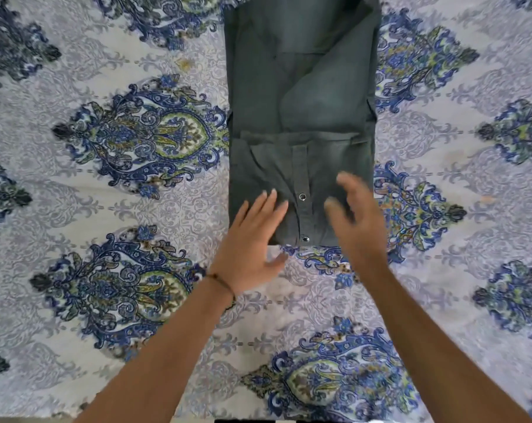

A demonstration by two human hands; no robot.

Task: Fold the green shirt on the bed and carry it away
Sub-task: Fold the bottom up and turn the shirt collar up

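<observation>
The dark green shirt (301,96) lies on the bed as a long narrow strip, sides folded in, its near end doubled over with the snap-button placket facing up. My left hand (252,242) rests flat on the near left corner of the shirt, fingers spread, thumb out over the bedsheet. My right hand (356,215) hovers over the near right corner, blurred, fingers apart and holding nothing.
The bed is covered by a pale sheet (106,184) with blue and green paisley medallions, spreading wide on both sides of the shirt. A thin bracelet (225,285) circles my left wrist. The bed's near edge runs along the bottom of the view.
</observation>
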